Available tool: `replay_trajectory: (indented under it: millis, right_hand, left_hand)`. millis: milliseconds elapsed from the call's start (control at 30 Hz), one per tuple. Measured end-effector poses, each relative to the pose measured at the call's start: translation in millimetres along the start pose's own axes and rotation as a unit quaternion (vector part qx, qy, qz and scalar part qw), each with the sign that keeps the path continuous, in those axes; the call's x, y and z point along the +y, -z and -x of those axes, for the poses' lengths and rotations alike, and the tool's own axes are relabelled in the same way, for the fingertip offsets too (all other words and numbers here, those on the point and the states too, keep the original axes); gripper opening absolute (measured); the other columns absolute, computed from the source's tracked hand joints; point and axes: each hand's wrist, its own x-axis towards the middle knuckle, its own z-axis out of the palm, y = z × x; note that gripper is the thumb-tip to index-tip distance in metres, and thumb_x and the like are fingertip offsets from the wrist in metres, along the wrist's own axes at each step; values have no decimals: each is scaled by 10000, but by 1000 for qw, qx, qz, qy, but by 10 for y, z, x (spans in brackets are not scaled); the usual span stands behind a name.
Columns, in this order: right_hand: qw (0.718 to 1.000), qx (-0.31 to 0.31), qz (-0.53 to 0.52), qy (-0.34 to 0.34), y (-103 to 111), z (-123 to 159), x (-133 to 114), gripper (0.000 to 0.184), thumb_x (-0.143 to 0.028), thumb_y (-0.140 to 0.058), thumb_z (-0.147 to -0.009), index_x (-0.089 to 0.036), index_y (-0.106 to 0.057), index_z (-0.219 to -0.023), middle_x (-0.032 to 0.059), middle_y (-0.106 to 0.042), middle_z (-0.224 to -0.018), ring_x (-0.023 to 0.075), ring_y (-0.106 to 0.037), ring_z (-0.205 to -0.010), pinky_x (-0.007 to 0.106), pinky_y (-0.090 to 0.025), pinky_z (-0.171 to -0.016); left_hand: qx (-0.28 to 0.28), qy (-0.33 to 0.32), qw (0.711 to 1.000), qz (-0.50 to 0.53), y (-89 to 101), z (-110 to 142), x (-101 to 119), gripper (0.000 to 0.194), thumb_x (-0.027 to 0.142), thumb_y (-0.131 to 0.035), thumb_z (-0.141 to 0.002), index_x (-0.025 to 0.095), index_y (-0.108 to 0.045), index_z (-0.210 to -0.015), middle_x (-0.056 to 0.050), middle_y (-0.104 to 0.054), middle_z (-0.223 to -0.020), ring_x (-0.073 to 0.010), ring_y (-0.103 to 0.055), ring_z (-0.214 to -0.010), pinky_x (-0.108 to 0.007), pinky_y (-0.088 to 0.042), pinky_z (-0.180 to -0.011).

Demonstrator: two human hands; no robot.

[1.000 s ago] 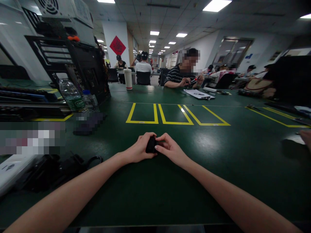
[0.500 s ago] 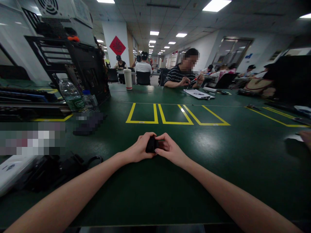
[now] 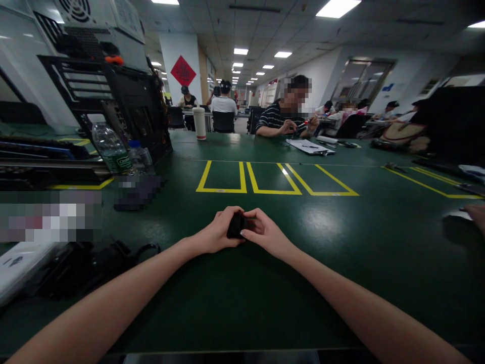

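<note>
Between my two hands is a small black block-like object [image 3: 235, 226], too dark to tell its kind. My left hand [image 3: 217, 231] wraps round its left side, thumb toward me. From the right, my right hand [image 3: 265, 233] pinches the object's edge with thumb and fingertips. Part of the object is hidden behind the fingers. Both hands are low over the green table [image 3: 242, 298], in front of the yellow tape outlines [image 3: 222, 191].
At left are a black computer case [image 3: 140, 116], plastic bottles [image 3: 109, 146] and black cables [image 3: 106, 260]. A white tumbler [image 3: 199, 124] and a clipboard [image 3: 310, 146] stand farther back. Across the table sits a person in a striped shirt [image 3: 271, 119]. Another person's hand [image 3: 477, 215] shows at right.
My right thumb has shifted slightly on the black object. My left hand stays in place, and the person across has moved their head a little.
</note>
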Motion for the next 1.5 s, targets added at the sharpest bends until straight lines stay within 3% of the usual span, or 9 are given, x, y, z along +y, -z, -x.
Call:
replay_trajectory:
  millis: [100, 333, 567, 767, 933, 1033, 1267, 1500]
  right_hand:
    - [1000, -3, -8, 25, -11, 11, 14, 331, -129, -602, -717, -233, -439, -984, 13, -491, -1086, 180, -518, -1047, 364, -445, -892]
    - [1000, 11, -11, 14, -22, 4, -14, 224, -187, -555, -762, -223, -450, -957, 18, -517, -1014, 172, -556, -973, 348, -488, -818]
    - [995, 89, 45, -17, 45, -3, 52, 333, -239, -639, -696, -193, -468, -977, 40, -542, -1021, 183, -557, -969, 381, -455, -866]
    - [999, 45, 3, -25, 25, -96, 49, 258, -228, -644, -686, -180, -539, -917, 23, -602, -950, 175, -581, -938, 369, -448, -870]
    - [998, 49, -11, -34, -26, -95, -28, 237, -259, -634, -697, -176, -549, -902, 10, -594, -914, 166, -590, -870, 353, -471, -809]
    - [998, 33, -20, -51, -25, -52, -76, 221, -279, -581, -746, -184, -559, -944, 26, -580, -978, 174, -567, -929, 358, -459, -825]
    - [997, 31, -48, -56, -13, -86, -47, 252, -245, -641, -686, -166, -548, -906, 20, -593, -910, 165, -585, -862, 354, -466, -796]
    - [999, 38, 25, -7, -23, -39, -29, 292, -177, -650, -663, -207, -526, -926, 13, -551, -991, 189, -567, -943, 365, -487, -789]
  left_hand:
    - [-3, 10, 1000, 0, -1, 3, -6, 618, 264, -634, -682, 216, -291, -1193, -83, -414, -1159, -250, -443, -1012, -391, -398, -839]
    - [1, -3, 1000, -5, 2, -11, 10, 612, 279, -637, -686, 204, -296, -1189, -88, -424, -1151, -247, -443, -1022, -398, -375, -871]
    - [7, 11, 1000, 1, -5, -17, -23, 624, 269, -649, -673, 216, -303, -1189, -82, -432, -1155, -252, -455, -1025, -413, -379, -874]
    - [-14, 11, 1000, 15, 27, -12, -12, 629, 289, -639, -691, 227, -289, -1209, -89, -411, -1176, -259, -451, -1048, -422, -388, -871]
    - [-4, 0, 1000, 9, 20, -10, 12, 627, 265, -642, -691, 221, -286, -1206, -83, -420, -1155, -249, -451, -1044, -418, -380, -881]
    - [5, -7, 1000, 2, 16, -8, 19, 622, 261, -651, -684, 218, -297, -1193, -80, -429, -1140, -243, -455, -1027, -411, -376, -883]
    - [5, -24, 1000, -9, 16, -4, 1, 612, 273, -639, -697, 208, -290, -1196, -84, -424, -1140, -236, -452, -1022, -393, -369, -885]
    - [8, -30, 1000, -4, -3, -7, -22, 621, 246, -632, -697, 209, -271, -1200, -79, -409, -1155, -234, -431, -1040, -391, -347, -900]
